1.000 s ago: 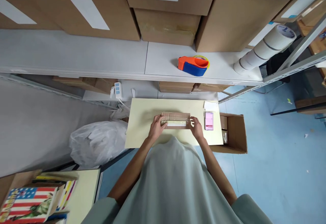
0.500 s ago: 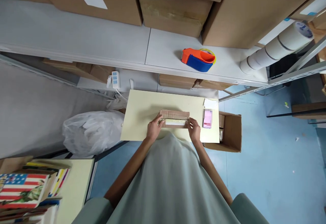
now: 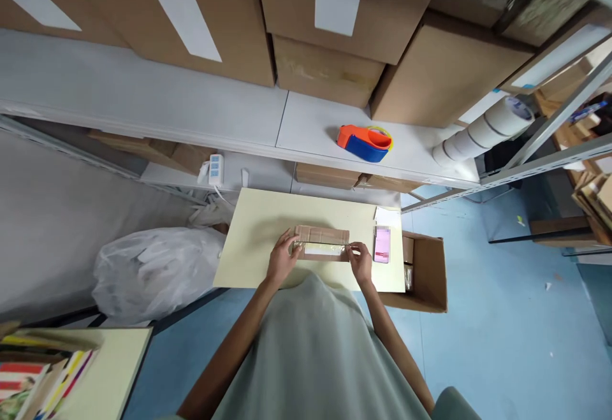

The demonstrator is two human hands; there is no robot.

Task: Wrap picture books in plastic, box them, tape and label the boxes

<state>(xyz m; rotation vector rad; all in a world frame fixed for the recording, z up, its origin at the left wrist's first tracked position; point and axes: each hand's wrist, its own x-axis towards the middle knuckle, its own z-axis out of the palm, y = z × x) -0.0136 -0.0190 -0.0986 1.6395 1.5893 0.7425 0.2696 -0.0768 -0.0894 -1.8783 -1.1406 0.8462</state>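
A flat brown cardboard package (image 3: 322,235) lies on the pale yellow tabletop (image 3: 261,213). A white label (image 3: 323,249) and a shiny strip of clear tape run along its near half, below a dark lengthwise seam. My left hand (image 3: 282,257) grips the package's left end, fingers at the upper corner and thumb lower down. At the right end, my right hand (image 3: 359,260) pinches the edge by the tape's end; its fingertips partly hide that spot. To the right of this hand lies a phone (image 3: 382,245) with a pinkish lit screen, below a white paper (image 3: 387,217).
An orange and blue tape dispenser (image 3: 364,143) and stacked tape rolls (image 3: 482,132) sit on the grey shelf (image 3: 205,111) beneath large cartons (image 3: 329,69). An open carton (image 3: 430,273) stands right of the table, a plastic bag (image 3: 157,273) left. Books (image 3: 52,382) lie lower left.
The view has tilted upward, so the table and shelf appear lower. The left hand's fingers have spread a little at the package's left end; the right still pinches its end.
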